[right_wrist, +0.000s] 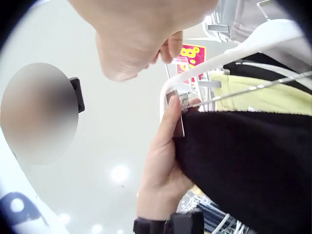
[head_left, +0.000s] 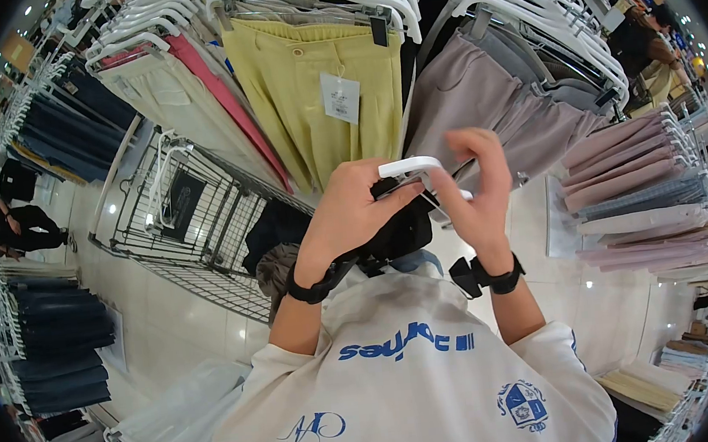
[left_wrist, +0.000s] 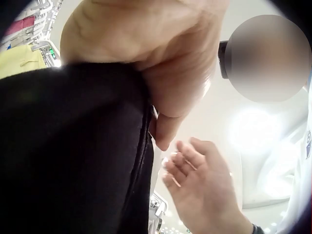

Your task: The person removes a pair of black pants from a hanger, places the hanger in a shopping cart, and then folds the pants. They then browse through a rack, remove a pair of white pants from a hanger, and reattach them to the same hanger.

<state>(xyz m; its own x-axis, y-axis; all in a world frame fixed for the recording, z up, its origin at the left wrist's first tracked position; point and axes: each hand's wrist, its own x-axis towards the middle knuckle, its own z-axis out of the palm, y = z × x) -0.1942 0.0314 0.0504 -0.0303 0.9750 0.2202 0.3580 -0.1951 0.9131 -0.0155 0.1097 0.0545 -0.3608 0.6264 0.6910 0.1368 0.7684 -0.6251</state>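
My left hand (head_left: pixel 349 209) grips one end of a white hanger (head_left: pixel 408 165), its thumb pressed at the metal clip (right_wrist: pixel 184 100). From that clip hangs a black garment (right_wrist: pixel 243 161), which fills much of both wrist views; its kind does not show. To the right of the hanger end, my right hand (head_left: pixel 480 187) is raised with its fingers loosely bent and nothing in them. The left wrist view shows this right hand (left_wrist: pixel 202 187) apart from the garment. Much of the hanger is hidden behind the hands in the head view.
Yellow trousers (head_left: pixel 316 88) with a white tag hang on the rack ahead, beside mauve trousers (head_left: pixel 479 98). A wire shopping cart (head_left: pixel 197 270) stands at the left with dark clothes inside. More clothes racks line both sides, and another person (head_left: pixel 18 223) is far left.
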